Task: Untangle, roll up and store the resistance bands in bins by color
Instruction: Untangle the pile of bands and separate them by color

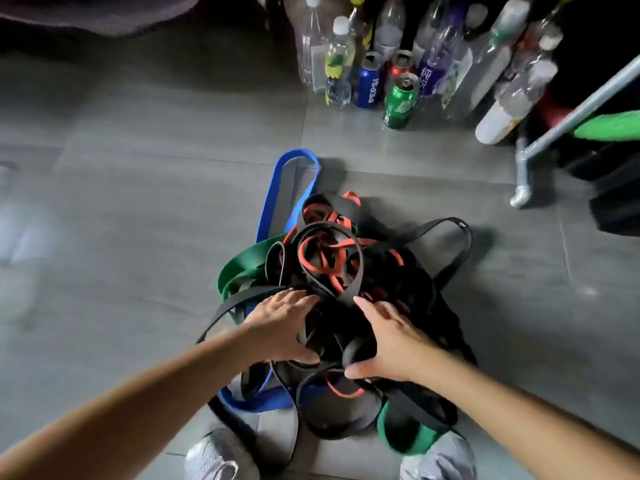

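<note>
A tangled heap of resistance bands lies on the grey tile floor in front of me. Black bands [327, 233] loop over the top, with red bands [318, 268] woven through them. A blue band [277, 188] stretches out at the far left, and a green band [249, 261] curls at the left side. My left hand [280, 323] rests on the heap with fingers spread over a black band. My right hand [384, 344] reaches into the heap's near side, thumb against a black loop; the frame does not show whether it grips.
Several plastic bottles [337, 64] and drink cans [400, 102] stand at the back right. A metal frame leg [526, 157] stands at the right with dark objects behind it. My two grey shoes [218, 459] sit at the bottom edge.
</note>
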The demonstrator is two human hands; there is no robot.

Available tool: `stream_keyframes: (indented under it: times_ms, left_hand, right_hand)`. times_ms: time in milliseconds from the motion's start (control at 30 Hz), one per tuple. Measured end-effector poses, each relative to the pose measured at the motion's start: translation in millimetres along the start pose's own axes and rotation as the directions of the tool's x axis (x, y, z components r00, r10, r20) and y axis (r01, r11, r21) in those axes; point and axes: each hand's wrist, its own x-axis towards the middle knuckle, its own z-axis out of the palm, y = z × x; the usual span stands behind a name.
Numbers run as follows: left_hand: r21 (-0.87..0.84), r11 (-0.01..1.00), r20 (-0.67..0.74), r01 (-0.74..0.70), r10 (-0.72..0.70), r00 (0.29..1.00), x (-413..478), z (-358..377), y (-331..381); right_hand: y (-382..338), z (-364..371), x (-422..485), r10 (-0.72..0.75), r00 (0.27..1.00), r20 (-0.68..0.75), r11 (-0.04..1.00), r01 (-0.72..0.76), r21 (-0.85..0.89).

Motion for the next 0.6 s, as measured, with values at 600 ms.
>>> stream_keyframes:
  times_ms: [600]
  left_hand:
    - [-0.722, 0.676, -0.280, -0.148, -0.089, 0.956, 3.5, 14.8, 59.8]
  right_hand:
    - [61.8, 37.6, 10.9, 0.353, 0.860, -0.369, 0.743, -0.019, 0.669]
